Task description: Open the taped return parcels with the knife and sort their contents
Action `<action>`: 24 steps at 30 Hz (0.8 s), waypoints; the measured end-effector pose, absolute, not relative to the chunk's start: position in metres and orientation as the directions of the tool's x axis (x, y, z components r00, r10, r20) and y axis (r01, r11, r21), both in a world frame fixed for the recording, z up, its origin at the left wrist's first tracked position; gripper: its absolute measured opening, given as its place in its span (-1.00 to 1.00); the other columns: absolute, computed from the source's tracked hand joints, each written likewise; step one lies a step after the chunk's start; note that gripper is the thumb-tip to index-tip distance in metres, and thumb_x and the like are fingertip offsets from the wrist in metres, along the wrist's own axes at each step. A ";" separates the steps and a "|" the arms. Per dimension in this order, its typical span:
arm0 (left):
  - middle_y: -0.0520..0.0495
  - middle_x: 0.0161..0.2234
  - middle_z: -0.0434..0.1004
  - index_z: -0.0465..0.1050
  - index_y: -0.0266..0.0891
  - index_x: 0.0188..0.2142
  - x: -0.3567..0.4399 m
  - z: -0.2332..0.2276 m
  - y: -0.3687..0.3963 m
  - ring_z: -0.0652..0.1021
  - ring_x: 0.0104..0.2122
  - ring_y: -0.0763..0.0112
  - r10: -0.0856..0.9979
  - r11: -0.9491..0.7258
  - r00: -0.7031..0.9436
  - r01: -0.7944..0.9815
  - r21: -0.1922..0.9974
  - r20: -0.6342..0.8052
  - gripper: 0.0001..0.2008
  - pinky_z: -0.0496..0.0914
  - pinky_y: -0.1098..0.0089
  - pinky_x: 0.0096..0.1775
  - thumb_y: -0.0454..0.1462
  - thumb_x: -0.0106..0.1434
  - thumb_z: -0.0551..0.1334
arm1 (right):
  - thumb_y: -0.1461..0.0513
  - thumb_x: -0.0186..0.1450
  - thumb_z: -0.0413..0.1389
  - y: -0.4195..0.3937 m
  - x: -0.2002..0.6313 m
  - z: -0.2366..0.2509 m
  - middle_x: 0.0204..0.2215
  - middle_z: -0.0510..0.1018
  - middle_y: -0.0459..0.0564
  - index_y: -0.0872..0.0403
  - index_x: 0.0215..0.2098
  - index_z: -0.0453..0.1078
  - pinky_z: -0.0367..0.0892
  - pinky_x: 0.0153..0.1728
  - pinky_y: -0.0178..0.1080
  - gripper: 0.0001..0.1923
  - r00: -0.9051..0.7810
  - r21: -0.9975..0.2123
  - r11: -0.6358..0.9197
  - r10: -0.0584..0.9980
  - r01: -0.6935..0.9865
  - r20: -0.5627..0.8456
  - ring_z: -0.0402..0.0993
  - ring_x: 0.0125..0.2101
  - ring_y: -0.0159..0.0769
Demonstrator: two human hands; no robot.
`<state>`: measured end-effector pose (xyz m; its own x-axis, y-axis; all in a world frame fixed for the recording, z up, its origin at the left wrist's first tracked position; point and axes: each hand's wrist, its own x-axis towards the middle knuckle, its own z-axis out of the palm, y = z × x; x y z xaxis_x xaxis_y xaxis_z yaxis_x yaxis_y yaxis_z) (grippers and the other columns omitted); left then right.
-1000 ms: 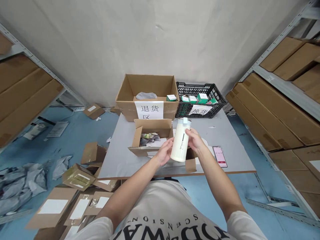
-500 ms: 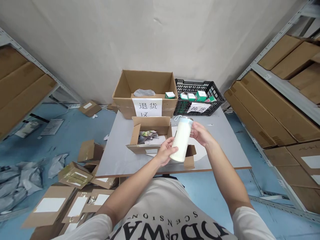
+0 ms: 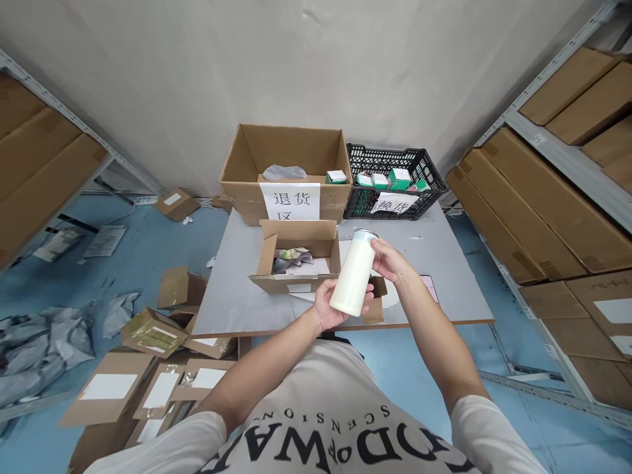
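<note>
A cream-white bottle (image 3: 353, 276) with a pale blue collar and a silvery lid is held tilted above the table's front edge, between both hands. My left hand (image 3: 330, 307) cradles its lower end, the fingers passing behind and showing again on the other side. My right hand (image 3: 390, 261) grips the upper end near the collar, with some fingers hidden behind the bottle. Just to the left stands an open cardboard box (image 3: 281, 284) holding crumpled wrapping (image 3: 292, 259) and a white sheet. A small brown carton (image 3: 375, 309) lies partly behind the bottle.
At the back of the table (image 3: 224, 296) stand a large labelled cardboard box (image 3: 241, 191) and a black crate (image 3: 427, 204) with several green-and-white boxes. A phone (image 3: 430, 289) lies beside my right forearm. Cartons (image 3: 108, 395) crowd the floor at left; loaded shelves flank both sides.
The bottle has turned in my hands, and its strap loop no longer shows. My left hand has shifted further beneath it. The phone has come into sight beside my right forearm.
</note>
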<state>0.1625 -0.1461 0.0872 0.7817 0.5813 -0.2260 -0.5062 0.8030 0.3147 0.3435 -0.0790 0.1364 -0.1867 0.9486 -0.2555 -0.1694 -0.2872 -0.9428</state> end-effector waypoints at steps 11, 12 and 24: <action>-0.23 -0.01 0.45 0.31 -0.24 -0.01 0.166 0.073 -0.149 0.47 -0.04 0.03 0.763 0.633 0.601 -0.621 0.461 -0.238 -0.44 0.39 0.05 -0.09 -0.04 0.05 0.31 | 0.10 -0.02 0.32 -0.074 0.356 0.153 -0.23 0.56 -0.09 -0.06 -0.03 0.36 0.43 -0.37 -0.27 -0.43 -0.111 -0.926 -0.281 0.959 -0.254 -0.260 0.50 -0.37 -0.34; -0.19 -0.02 0.45 0.30 -0.20 -0.02 0.166 0.071 -0.151 0.49 -0.06 0.07 0.799 0.589 0.546 -0.631 0.504 -0.250 -0.42 0.40 0.06 -0.11 -0.07 -0.01 0.38 | 0.11 -0.02 0.33 -0.073 0.356 0.154 -0.24 0.56 -0.09 -0.06 -0.03 0.35 0.44 -0.38 -0.27 -0.42 -0.079 -0.929 -0.279 0.960 -0.245 -0.267 0.50 -0.38 -0.34; -0.20 -0.15 0.54 0.31 -0.31 -0.04 0.168 0.059 -0.160 0.56 -0.17 0.20 0.781 0.625 0.523 -0.676 0.392 -0.343 -0.44 0.42 0.26 -0.08 -0.10 0.02 0.33 | 0.04 0.03 0.30 -0.088 0.361 0.158 -0.22 0.55 -0.08 -0.16 0.25 -0.05 0.43 -0.12 -0.07 -0.07 -0.022 -0.927 -0.316 0.948 -0.201 -0.318 0.54 -0.34 -0.32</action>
